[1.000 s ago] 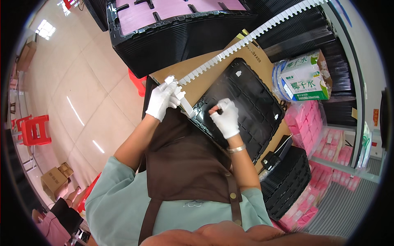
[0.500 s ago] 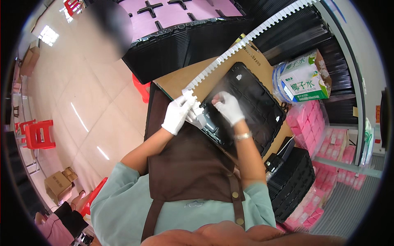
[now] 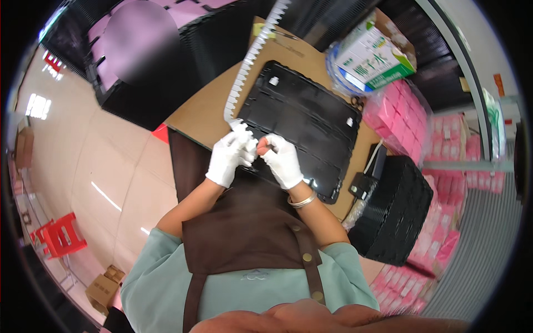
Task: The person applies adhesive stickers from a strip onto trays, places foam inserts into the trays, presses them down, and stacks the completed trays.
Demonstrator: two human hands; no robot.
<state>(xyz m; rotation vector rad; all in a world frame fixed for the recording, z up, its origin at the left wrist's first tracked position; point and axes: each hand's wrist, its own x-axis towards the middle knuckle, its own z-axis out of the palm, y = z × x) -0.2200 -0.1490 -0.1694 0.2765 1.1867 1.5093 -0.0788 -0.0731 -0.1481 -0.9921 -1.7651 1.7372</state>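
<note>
A long white strip (image 3: 244,75) with tooth-like tabs along one edge runs from the top of the view down to my left hand (image 3: 226,160). That gloved hand is closed around its lower end. Close beside it, my right hand (image 3: 283,162) has thumb and finger pinched together, their tips bare; anything between them is too small to make out. Under and beyond the right hand lies a black plastic tray (image 3: 302,114) with raised ridges. Small white pieces (image 3: 273,81) sit on the tray near its corners.
Brown cardboard (image 3: 194,114) lies under the tray. At the back right stand a white-green carton (image 3: 375,55) and bagged pink blocks (image 3: 397,114). Stacked black trays (image 3: 391,211) are at the right, a large black bin (image 3: 139,97) at the far left, a red stool (image 3: 61,236) on the floor.
My right hand has come from over the tray to beside my left hand. The view has turned, and the strip now stands steeper. My left hand keeps its hold on the strip.
</note>
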